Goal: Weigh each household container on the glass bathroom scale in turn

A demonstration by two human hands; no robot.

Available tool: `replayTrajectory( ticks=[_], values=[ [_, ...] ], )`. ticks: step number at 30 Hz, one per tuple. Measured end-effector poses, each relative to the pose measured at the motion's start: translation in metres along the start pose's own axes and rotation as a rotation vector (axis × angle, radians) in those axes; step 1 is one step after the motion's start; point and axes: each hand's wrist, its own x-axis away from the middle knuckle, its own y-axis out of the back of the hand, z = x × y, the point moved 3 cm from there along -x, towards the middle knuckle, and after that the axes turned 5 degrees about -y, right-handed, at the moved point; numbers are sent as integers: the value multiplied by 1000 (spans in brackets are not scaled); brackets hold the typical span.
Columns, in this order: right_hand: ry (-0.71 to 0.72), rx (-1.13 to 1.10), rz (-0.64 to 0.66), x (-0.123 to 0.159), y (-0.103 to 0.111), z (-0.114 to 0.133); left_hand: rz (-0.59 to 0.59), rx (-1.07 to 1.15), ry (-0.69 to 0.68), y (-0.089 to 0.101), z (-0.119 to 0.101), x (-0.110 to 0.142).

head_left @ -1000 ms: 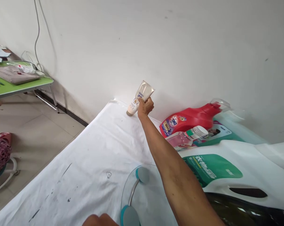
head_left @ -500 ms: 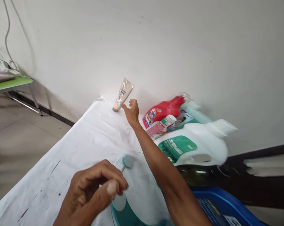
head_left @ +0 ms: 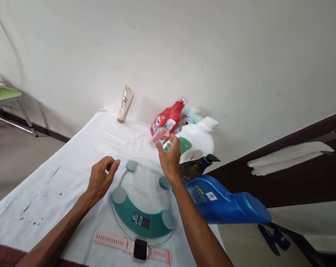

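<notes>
My left hand [head_left: 101, 176] hovers at the left edge of a round glass scale [head_left: 145, 222], its fingers loosely curled together around nothing visible. My right hand [head_left: 170, 157] reaches over the far right of the scale, thumb and fingers apart, beside a small clear bottle of pink liquid with a white cap [head_left: 157, 138]. Whether its fingertips touch that bottle I cannot tell. Lit digits show on the scale's display. Against the wall, a beige squeeze tube [head_left: 125, 104] stands on its cap, away from both hands.
Behind the pink bottle are a red detergent bottle [head_left: 168, 113] and a white jug [head_left: 198, 135]. A dark pump bottle [head_left: 194, 167] and a blue bottle [head_left: 226, 202] stand at right. A pink-strapped smartwatch [head_left: 140, 249] lies in front on the white cloth [head_left: 81, 163].
My right hand has left the beige tube, which stays standing, and moved back right to the pink bottle. My left hand appears farther from the camera. The view has shifted, showing the whole scale and the watch.
</notes>
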Motion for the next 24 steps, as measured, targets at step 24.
replayTrajectory(
  ticks=[24],
  values=[
    [55, -265, -90, -37, 26, 16, 168, -314, -9, -15, 45, -11]
  ],
)
